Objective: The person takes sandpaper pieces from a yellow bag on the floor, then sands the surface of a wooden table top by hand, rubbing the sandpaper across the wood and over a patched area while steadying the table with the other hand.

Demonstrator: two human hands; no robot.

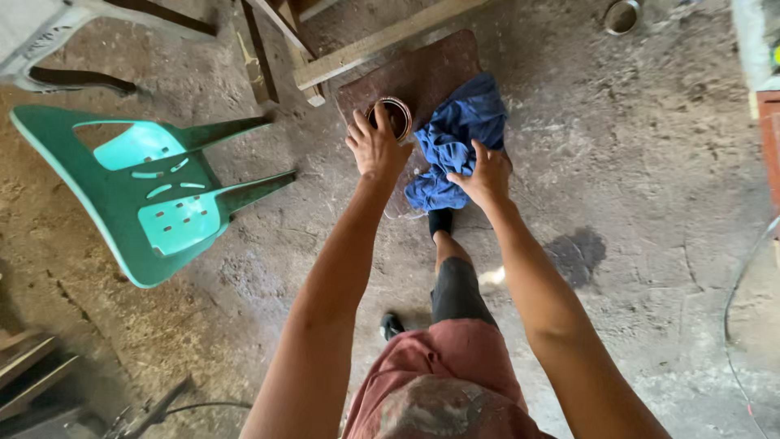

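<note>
Round tin [394, 116] under left hand [375, 148]; right hand [486, 176] gripping blue cloth [452, 138].

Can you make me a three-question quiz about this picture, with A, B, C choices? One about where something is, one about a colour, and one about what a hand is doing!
1. Where is the green chair?
A. lying on its side, left of the arms
B. upright on the right
C. on the board

2. What colour is the cloth?
A. red
B. blue
C. yellow

3. What is the left hand doing?
A. hanging free
B. holding the chair
C. gripping the round can

Answers: 1 A, its legs point sideways; 2 B, blue folds under the right hand; 3 C, fingers wrap the can's rim.
</note>
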